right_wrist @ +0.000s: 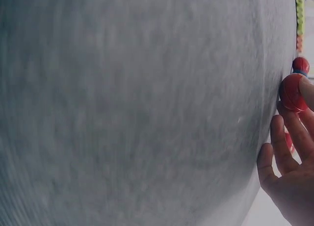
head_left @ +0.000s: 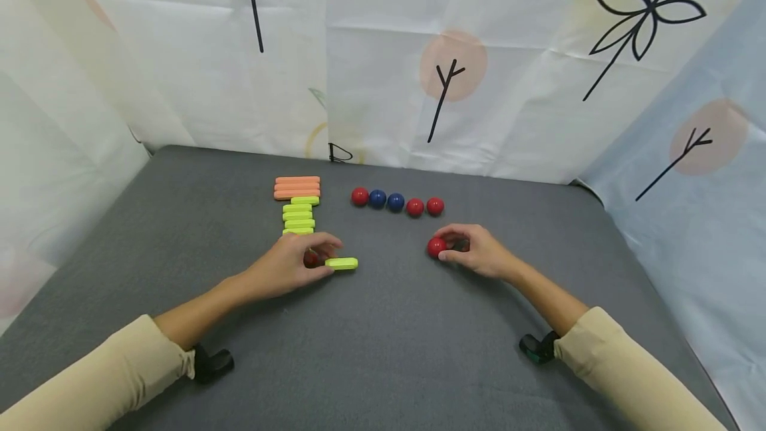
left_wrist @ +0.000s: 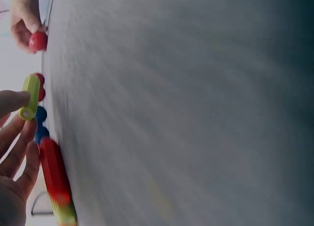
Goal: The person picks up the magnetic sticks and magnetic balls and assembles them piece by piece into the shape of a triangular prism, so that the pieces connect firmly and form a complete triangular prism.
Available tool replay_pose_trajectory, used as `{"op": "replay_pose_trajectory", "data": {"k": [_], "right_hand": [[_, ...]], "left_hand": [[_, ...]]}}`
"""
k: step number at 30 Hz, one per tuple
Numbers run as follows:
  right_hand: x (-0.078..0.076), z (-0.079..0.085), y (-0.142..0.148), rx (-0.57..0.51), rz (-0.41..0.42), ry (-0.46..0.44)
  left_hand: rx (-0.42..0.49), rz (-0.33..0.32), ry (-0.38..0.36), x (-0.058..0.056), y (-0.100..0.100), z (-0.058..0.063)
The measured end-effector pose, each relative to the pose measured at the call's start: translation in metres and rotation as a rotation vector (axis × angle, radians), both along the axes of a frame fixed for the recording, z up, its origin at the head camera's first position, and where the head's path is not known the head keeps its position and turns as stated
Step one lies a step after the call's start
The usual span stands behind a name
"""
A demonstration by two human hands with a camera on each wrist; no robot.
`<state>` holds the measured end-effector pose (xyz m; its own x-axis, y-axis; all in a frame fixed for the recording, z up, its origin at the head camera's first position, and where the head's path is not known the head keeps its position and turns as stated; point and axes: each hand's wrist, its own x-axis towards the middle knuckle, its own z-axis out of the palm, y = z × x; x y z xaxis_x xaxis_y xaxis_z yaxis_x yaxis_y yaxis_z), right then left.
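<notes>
My left hand (head_left: 293,265) pinches a short, ridged yellow-green stick (head_left: 342,263) between thumb and fingertips; the left wrist view shows the stick (left_wrist: 31,96) tilted, its round end toward the camera. A red ridged stick (left_wrist: 55,169) lies behind that hand's fingers, mostly covered in the head view. Across from it, my right hand (head_left: 475,251) holds a glossy red ball (head_left: 437,247) between thumb and fingers; the right wrist view has the same ball (right_wrist: 293,92) low over the table, other fingers spread below it.
Several yellow-green sticks (head_left: 298,216) form a column beyond my left hand, with orange sticks (head_left: 297,187) stacked above them. A row of red balls (head_left: 415,207) and blue balls (head_left: 395,202) lies farther back on the grey table (head_left: 383,351). Patterned white cloth (head_left: 383,85) hangs behind.
</notes>
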<state>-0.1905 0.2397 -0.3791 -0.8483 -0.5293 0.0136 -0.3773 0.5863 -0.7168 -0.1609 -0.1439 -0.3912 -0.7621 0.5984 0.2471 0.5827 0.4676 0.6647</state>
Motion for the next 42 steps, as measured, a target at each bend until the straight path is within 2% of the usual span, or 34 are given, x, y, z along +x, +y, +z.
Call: {"op": "replay_pose_trajectory", "data": {"k": [5,13,22,29,32,38,42], "right_hand": [[0.005,-0.001,-0.011,0.003,0.045,-0.015],[0.009,-0.001,-0.024,-0.01,0.06,-0.06],[0.007,-0.001,-0.03,-0.015,0.076,-0.053],[0.007,0.001,-0.031,-0.019,0.09,-0.072],[0.007,0.002,-0.029,-0.015,0.089,-0.078],[0.004,0.003,-0.028,-0.001,0.099,-0.094],[0.003,0.006,-0.028,-0.005,0.112,-0.117]], "left_hand": [[0.031,-0.002,-0.059,-0.012,0.03,0.0],[0.046,-0.046,-0.04,-0.027,0.063,0.002],[0.031,-0.075,-0.057,-0.032,0.08,-0.001],[0.053,-0.072,-0.075,-0.035,0.082,0.002],[0.08,-0.03,-0.069,-0.042,0.08,0.004],[0.158,0.169,-0.015,-0.067,0.074,0.009],[0.141,0.242,-0.054,-0.086,0.069,0.009]]}}
